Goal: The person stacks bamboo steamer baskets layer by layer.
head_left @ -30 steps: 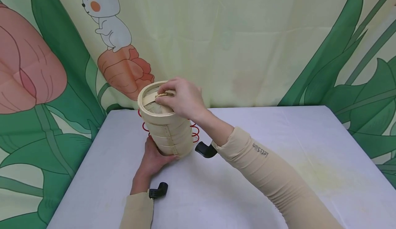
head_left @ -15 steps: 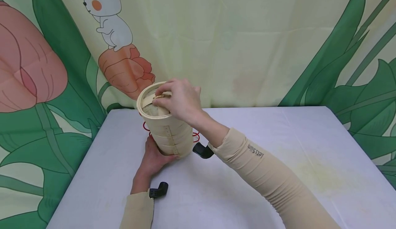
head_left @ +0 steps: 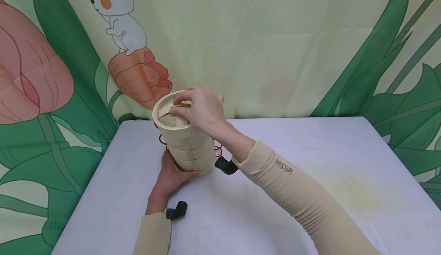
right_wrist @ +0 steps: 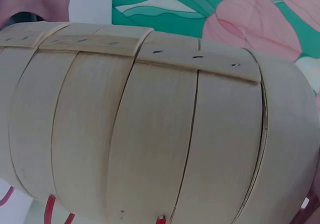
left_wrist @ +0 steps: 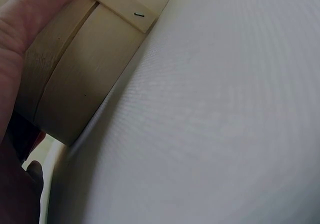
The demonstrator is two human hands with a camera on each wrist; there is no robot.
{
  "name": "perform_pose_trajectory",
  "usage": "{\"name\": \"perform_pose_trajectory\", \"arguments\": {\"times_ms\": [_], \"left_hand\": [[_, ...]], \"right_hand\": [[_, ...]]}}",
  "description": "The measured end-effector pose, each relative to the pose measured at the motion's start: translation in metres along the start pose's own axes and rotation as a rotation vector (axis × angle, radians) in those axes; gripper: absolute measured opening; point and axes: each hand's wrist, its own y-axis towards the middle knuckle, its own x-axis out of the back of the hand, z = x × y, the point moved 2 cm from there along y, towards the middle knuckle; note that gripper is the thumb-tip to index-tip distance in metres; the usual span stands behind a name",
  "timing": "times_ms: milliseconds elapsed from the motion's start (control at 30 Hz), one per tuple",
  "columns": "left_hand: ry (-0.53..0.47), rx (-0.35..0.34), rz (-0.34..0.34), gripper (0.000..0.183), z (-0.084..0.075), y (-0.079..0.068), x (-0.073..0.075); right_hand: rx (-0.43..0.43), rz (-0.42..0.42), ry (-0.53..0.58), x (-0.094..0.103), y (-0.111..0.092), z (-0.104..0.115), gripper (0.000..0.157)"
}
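A tall stack of round bamboo steamer baskets (head_left: 188, 149) stands at the left of the table, red loops (head_left: 218, 151) sticking out on both sides. On top sits a bamboo lid (head_left: 169, 120); my right hand (head_left: 204, 111) pinches its small handle between thumb and fingers. Low down, my left hand (head_left: 171, 174) grips the bottom basket, thumb across the front and fingers round the left side, partly hidden. In the left wrist view the thumb lies against the stapled bamboo wall (left_wrist: 90, 69). Stacked tiers (right_wrist: 155, 119) with a stapled seam fill the right wrist view.
A white cloth covers the table (head_left: 275, 209), with a faint yellowish stain at the right. Behind it hangs a printed curtain (head_left: 268, 48) with a rabbit, a carrot and leaves. Black wrist cameras (head_left: 177, 211) sit at both cuffs.
My right hand and the lid have shifted slightly left since a second ago. My left hand stays at the base; little differs over the last half second.
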Motion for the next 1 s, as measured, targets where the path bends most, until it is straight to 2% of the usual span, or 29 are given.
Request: {"name": "perform_pose_trajectory", "arguments": {"times_ms": [333, 633, 767, 1000], "left_hand": [[-0.001, -0.018, -0.018, 0.123, 0.0007, 0.0015, -0.0008], [0.008, 0.036, 0.02, 0.128, -0.0005, 0.0, -0.0004], [0.0, 0.031, 0.018, 0.128, -0.002, 0.0, 0.0001], [-0.008, 0.014, 0.006, 0.124, -0.0021, 0.0003, 0.0005]], "right_hand": [[-0.003, -0.011, 0.012, -0.0014, -0.0007, -0.0005, 0.014], [0.023, -0.016, 0.026, 0.0001, -0.0028, -0.001, 0.013], [0.026, -0.014, 0.038, 0.001, -0.0033, -0.0018, 0.014], [0.041, -0.047, 0.104, 0.0044, -0.0069, -0.0049, 0.022]]}}
